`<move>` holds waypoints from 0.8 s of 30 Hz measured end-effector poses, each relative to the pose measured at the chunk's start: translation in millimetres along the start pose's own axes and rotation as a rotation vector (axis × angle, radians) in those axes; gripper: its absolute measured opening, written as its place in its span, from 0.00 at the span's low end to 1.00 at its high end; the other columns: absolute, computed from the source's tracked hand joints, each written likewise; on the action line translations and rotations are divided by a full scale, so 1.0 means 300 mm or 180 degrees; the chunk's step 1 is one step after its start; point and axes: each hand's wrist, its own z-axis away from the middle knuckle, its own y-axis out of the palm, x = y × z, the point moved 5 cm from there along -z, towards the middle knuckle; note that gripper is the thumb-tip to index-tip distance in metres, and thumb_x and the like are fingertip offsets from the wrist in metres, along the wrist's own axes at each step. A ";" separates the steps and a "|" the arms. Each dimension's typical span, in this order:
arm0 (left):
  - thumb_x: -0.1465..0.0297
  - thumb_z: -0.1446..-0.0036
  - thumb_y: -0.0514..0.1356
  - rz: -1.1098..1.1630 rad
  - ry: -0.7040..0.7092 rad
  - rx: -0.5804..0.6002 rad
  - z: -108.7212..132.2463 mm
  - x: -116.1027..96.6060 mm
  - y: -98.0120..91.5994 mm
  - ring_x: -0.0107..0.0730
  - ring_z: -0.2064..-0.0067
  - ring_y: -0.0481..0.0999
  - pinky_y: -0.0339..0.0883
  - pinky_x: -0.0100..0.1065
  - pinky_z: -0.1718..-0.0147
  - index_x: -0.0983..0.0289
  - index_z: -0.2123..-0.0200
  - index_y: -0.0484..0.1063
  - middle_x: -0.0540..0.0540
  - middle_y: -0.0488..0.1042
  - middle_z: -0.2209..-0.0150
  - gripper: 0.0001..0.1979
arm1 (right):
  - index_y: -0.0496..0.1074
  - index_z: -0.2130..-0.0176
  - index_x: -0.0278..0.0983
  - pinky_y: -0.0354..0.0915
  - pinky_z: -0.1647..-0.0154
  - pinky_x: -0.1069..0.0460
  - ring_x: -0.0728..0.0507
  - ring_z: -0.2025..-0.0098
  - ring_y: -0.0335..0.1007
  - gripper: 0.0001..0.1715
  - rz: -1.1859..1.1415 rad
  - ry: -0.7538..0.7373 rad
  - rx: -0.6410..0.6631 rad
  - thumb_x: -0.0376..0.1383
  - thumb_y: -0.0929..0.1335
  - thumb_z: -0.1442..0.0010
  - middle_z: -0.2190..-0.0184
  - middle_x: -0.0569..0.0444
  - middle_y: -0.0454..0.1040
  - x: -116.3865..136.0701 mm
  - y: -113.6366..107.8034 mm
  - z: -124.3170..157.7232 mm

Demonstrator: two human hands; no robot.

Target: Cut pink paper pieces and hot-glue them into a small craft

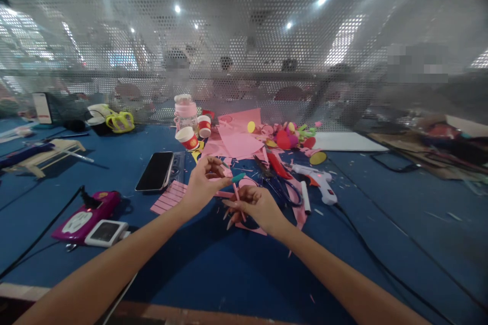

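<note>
Both my hands meet over the middle of the blue table point(229, 269). My left hand point(204, 183) is closed, pinching a small pink paper piece point(227, 172) between thumb and fingers. My right hand point(254, 206) is closed round a thin pink stick point(238, 198) with a teal tip point(238, 177) that points up toward the paper piece. Pink paper scraps point(249, 228) lie under and beside my hands. Dark-handled scissors point(278, 183) lie just right of them.
A black phone point(155, 171) and striped pink paper point(170, 198) lie left of my hands. A white glue gun point(322, 183) with its cord lies to the right. Paper cups point(187, 138), a pink bottle point(185, 111), pink sheets point(238, 137) and coloured bits sit behind. Small devices point(86, 216) lie near left. A perforated screen point(244, 56) backs the table.
</note>
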 end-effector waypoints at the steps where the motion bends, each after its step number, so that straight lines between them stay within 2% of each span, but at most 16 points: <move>1: 0.71 0.63 0.66 -0.0007 0.0004 0.0014 -0.001 -0.002 0.000 0.22 0.71 0.68 0.64 0.28 0.69 0.65 0.67 0.62 0.47 0.66 0.73 0.19 | 0.65 0.76 0.32 0.62 0.86 0.58 0.47 0.83 0.70 0.15 0.0004 -0.0007 -0.0005 0.38 0.73 0.60 0.83 0.56 0.72 0.000 -0.001 0.000; 5: 0.73 0.66 0.67 0.0217 -0.0066 0.0128 -0.014 -0.004 0.000 0.25 0.68 0.69 0.63 0.30 0.65 0.65 0.65 0.62 0.49 0.67 0.71 0.22 | 0.66 0.76 0.32 0.63 0.85 0.57 0.49 0.84 0.69 0.15 -0.0014 0.0002 -0.0014 0.38 0.73 0.60 0.81 0.56 0.73 -0.005 -0.005 -0.002; 8: 0.75 0.71 0.69 0.0712 -0.0110 0.0463 -0.027 -0.007 0.012 0.32 0.58 0.69 0.61 0.33 0.60 0.64 0.62 0.61 0.54 0.70 0.63 0.29 | 0.68 0.76 0.31 0.63 0.85 0.57 0.49 0.83 0.70 0.14 -0.0056 0.0040 0.0080 0.39 0.72 0.58 0.80 0.54 0.73 -0.006 0.001 -0.001; 11: 0.77 0.67 0.68 0.0886 -0.0070 0.0865 -0.027 -0.013 0.023 0.36 0.53 0.67 0.58 0.36 0.57 0.63 0.57 0.61 0.57 0.70 0.59 0.31 | 0.67 0.77 0.31 0.63 0.85 0.57 0.49 0.83 0.70 0.15 -0.0045 0.0067 0.0195 0.40 0.72 0.57 0.81 0.54 0.73 -0.002 0.011 0.002; 15: 0.76 0.63 0.66 0.0852 0.0033 0.1286 -0.017 -0.014 0.029 0.34 0.56 0.69 0.58 0.36 0.56 0.63 0.52 0.61 0.54 0.72 0.65 0.32 | 0.66 0.78 0.31 0.62 0.86 0.58 0.50 0.84 0.69 0.15 -0.0051 0.0082 0.0336 0.40 0.71 0.56 0.81 0.54 0.73 -0.005 0.016 0.008; 24: 0.79 0.64 0.66 0.0956 -0.0068 0.1506 -0.007 -0.022 0.032 0.33 0.61 0.71 0.63 0.33 0.61 0.63 0.52 0.62 0.51 0.72 0.71 0.33 | 0.67 0.77 0.29 0.60 0.86 0.60 0.51 0.84 0.69 0.14 -0.0191 0.0190 0.0727 0.39 0.71 0.54 0.81 0.54 0.73 -0.003 0.039 0.017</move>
